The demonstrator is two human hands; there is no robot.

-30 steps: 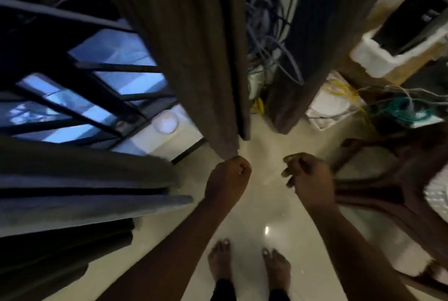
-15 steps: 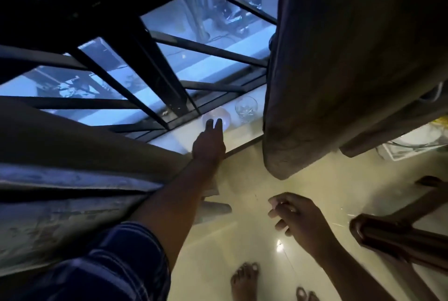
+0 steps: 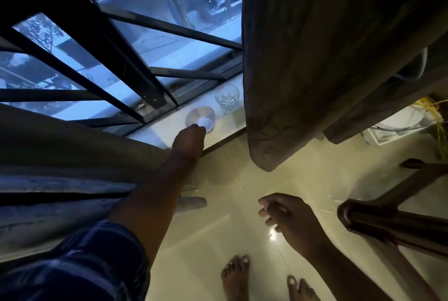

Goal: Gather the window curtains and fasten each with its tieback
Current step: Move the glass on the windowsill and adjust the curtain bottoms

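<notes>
**Window bay, curtains hanging loose**

Glossy pale tile floor (image 3: 230, 203) below a barred window (image 3: 169, 34); the white sill (image 3: 167, 131) carries a shiny disc (image 3: 200, 116) and, just beside it, a cut glass tumbler (image 3: 227, 97).

Left hand (image 3: 188, 142) reaches over the sill edge, fingertips at the disc; its fingers are foreshortened, so the grip cannot be told. Right hand (image 3: 291, 218) hangs above the floor, fingers curled inward; whether they pinch anything cannot be told.

Left curtain (image 3: 72, 155) lies in folds running across towards the left forearm. Right curtain (image 3: 303, 70) hangs lengthwise down the frame, hem end lowest, clear of both hands. A wooden chair (image 3: 388, 223) stands near the right hand. Bare feet (image 3: 235, 274) on the tiles.
</notes>
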